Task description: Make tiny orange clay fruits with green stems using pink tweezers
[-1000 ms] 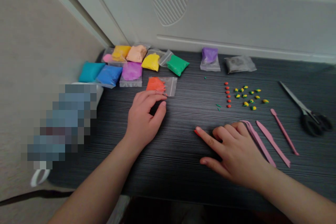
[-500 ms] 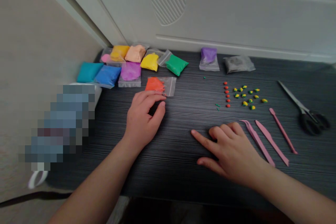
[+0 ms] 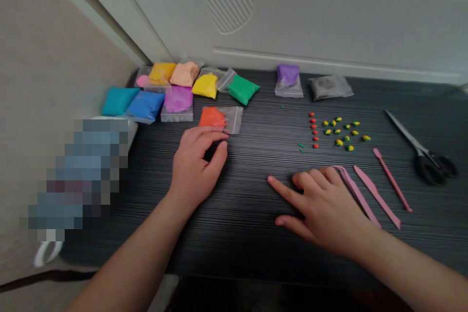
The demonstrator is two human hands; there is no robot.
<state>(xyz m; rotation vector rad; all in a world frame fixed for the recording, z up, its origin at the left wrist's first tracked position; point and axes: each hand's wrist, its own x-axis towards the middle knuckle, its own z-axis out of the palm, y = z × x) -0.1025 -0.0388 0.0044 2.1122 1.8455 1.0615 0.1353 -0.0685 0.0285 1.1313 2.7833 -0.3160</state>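
My left hand (image 3: 197, 163) rests on the dark table, fingers loosely bent and thumb apart, against the zip bag of orange clay (image 3: 212, 117). It partly covers the bag's near edge, and a tiny reddish speck shows by its fingertips. My right hand (image 3: 320, 204) has its index finger stretched out with the tip pressed to the tabletop. Its thumb is apart and the other fingers are curled under. Any clay under that fingertip is hidden. Beyond it stand a column of small orange-red clay beads (image 3: 314, 132) and several yellow-and-green clay pieces (image 3: 339, 142). Thin green clay bits (image 3: 301, 146) lie left of the column.
Pink tweezers (image 3: 360, 197), a pink clay knife (image 3: 376, 195) and a pink stick tool (image 3: 393, 180) lie right of my right hand, with black-handled scissors (image 3: 420, 148) beyond. Clay bags, including green (image 3: 243, 88), purple (image 3: 288, 75) and grey (image 3: 331, 87), line the back.
My right index fingertip slid back and forth slightly on the table; the orange-red clay bit seen under it earlier is now hidden. My left hand stayed put while the view shifted slightly.
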